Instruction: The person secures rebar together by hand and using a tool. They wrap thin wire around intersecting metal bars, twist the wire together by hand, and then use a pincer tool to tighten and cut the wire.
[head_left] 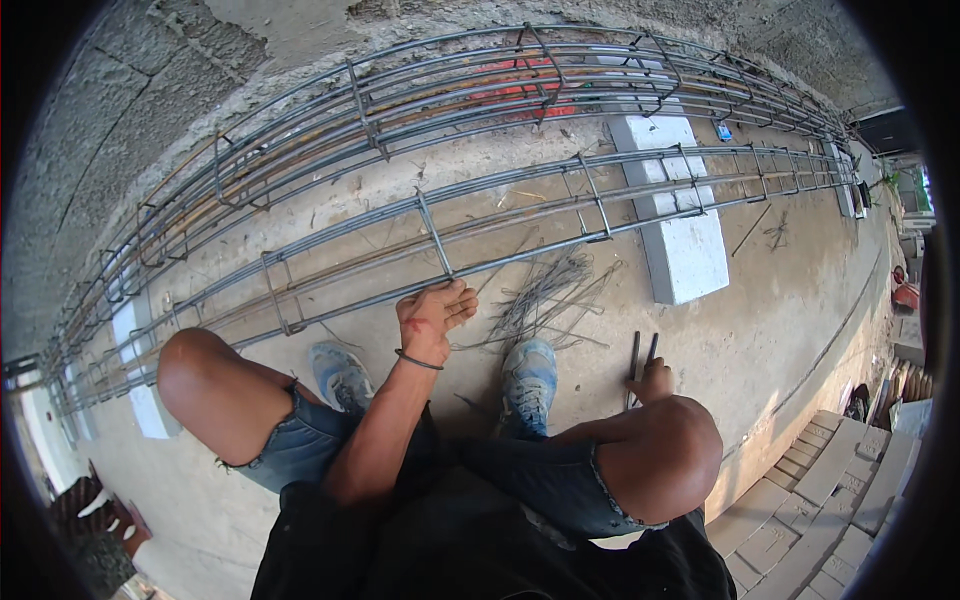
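Observation:
My left hand [437,308] is just below the near bar of a long, slim rebar cage [433,232], close to one of its square stirrups. Its fingers are curled together; whether a wire is between them is too small to make out. A dark band circles that wrist. Beside my right knee, low near the floor, my right hand [655,382] is closed on a dark tool with two parallel bars [635,352], like the handles of pincers. The knee hides part of that hand. Loose tie wires [550,297] lie in a pile between my hands, beyond my right shoe.
Behind the slim cage runs a second, bulkier rebar cage [370,110] along a rough wall. White blocks [690,262] sit under the cages. A red object [520,85] shows behind the bars. Paving blocks [820,500] lie at the lower right. My shoes [530,385] are on the concrete floor.

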